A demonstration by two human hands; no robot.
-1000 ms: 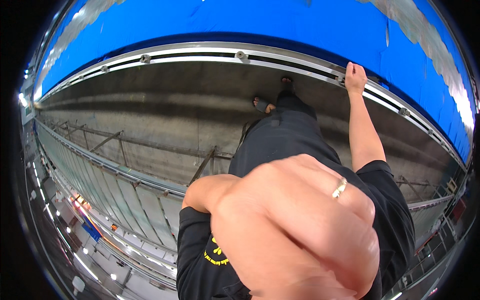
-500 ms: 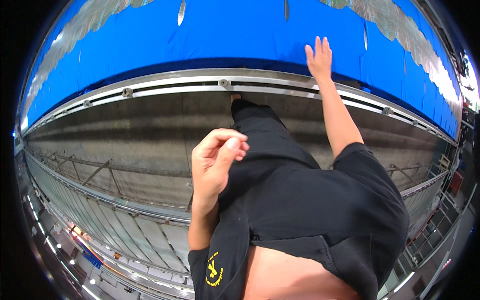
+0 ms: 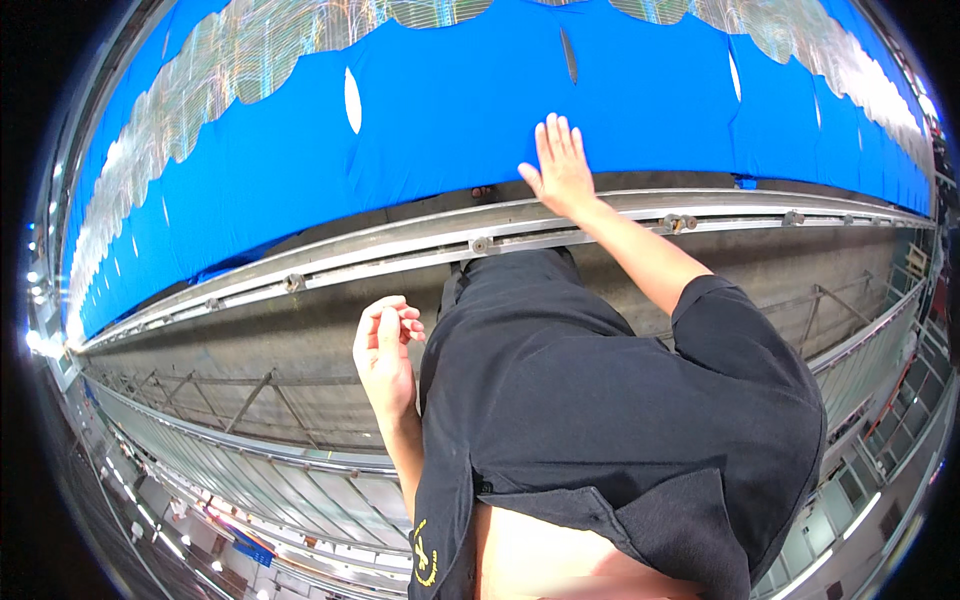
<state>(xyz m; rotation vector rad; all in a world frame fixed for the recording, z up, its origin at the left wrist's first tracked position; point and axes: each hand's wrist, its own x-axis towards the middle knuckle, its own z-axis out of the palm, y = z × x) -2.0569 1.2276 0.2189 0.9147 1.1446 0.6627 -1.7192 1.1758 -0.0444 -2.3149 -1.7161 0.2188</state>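
Head view: blue cloth [image 3: 440, 120] stretches left to right beyond the rail [image 3: 390, 247], with a wavy-edged shiny sheet [image 3: 270, 50] along its far part. My right hand [image 3: 566, 178] is palm down over the cloth's near part, fingers slightly spread, thumb out. Nearer and left, my left hand [image 3: 387, 360] has curled fingers; whether they pinch anything I cannot tell.

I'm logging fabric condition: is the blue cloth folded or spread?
Spread: the blue cloth stretches in one broad sheet beyond the metal rail, with the right hand open over it.
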